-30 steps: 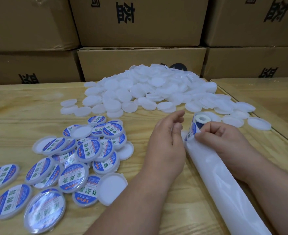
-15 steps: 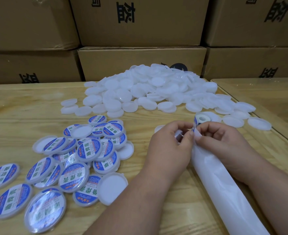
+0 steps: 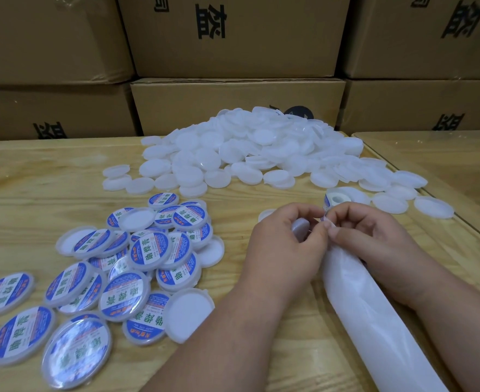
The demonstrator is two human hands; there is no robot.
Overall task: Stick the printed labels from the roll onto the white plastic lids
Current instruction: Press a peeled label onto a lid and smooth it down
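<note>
Shift: since half a second ago my two hands have drawn slightly tighter together; a second ago the left was apart from the roll, fingers loose.
Left hand (image 3: 287,239): fingers curled, a blank white lid (image 3: 300,227) tucked under them; thumb and forefinger meet the right hand's fingertips at the label edge. I read it as holding the lid.
Right hand (image 3: 371,239): fingers curled, pinching the label (image 3: 326,219) at the end of the strip, just below the roll.
Label roll (image 3: 335,200): small white core, standing just behind my right knuckles, near the front fringe of the blank lids.
Backing strip (image 3: 374,321): empty white liner runs from the hands back toward me, between the forearms, flat on the table.
Blank lids (image 3: 247,154): large heap at table centre-rear, strays spread to the right edge.
Labelled lids (image 3: 114,267): blue-and-white cluster to my left, overlapping; a few unlabelled ones upturned among them.
Table (image 3: 35,193): pale wood.
Cartons (image 3: 233,38): brown boxes stacked behind.
</note>
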